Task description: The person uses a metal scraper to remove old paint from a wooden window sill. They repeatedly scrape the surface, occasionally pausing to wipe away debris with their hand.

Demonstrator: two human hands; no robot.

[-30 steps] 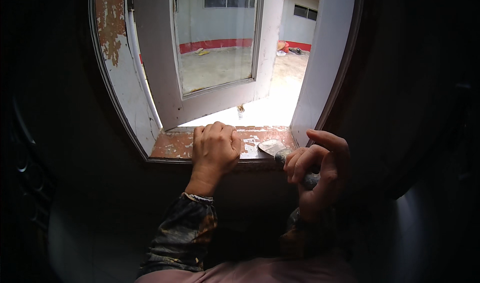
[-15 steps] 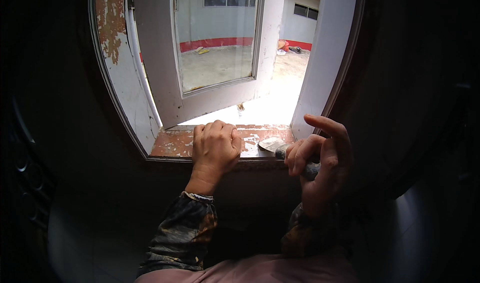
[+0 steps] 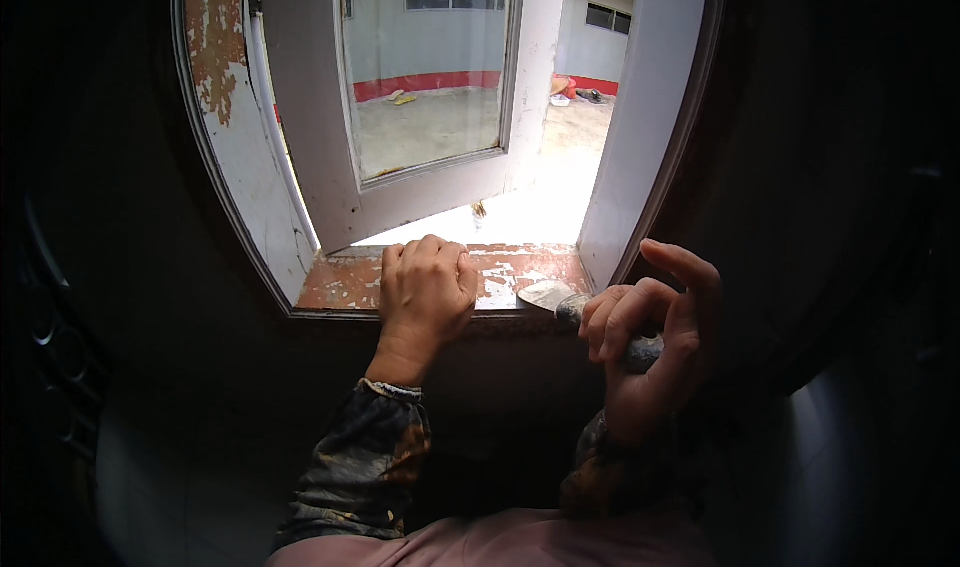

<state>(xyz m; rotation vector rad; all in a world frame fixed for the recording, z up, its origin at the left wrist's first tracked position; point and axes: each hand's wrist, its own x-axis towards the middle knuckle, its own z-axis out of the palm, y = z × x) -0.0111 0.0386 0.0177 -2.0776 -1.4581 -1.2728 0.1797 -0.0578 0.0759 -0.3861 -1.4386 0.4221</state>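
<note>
My right hand [image 3: 665, 337] is wrapped round the dark, worn handle of a scraper [image 3: 545, 295], its index finger raised off the handle. The scraper's pale, dusty blade lies at the right part of the window sill [image 3: 335, 285], which has patchy red-brown paint with white spots. Over the middle of that sill rests my left hand [image 3: 428, 292], its fingers together and curled downward. The left fingertips are hidden, so whatever they may hold does not show.
A white window sash [image 3: 430, 202] with a glass pane stands swung outward beyond the sill. White frame sides [image 3: 650, 117] rise on the right, and flaking paint [image 3: 215, 57] covers the left side. Outside are paved ground and a building with a red band [image 3: 425, 87].
My right hand has shifted slightly to the right with the scraper, and the blade sits a little lower. My left hand stays at the same place on the sill.
</note>
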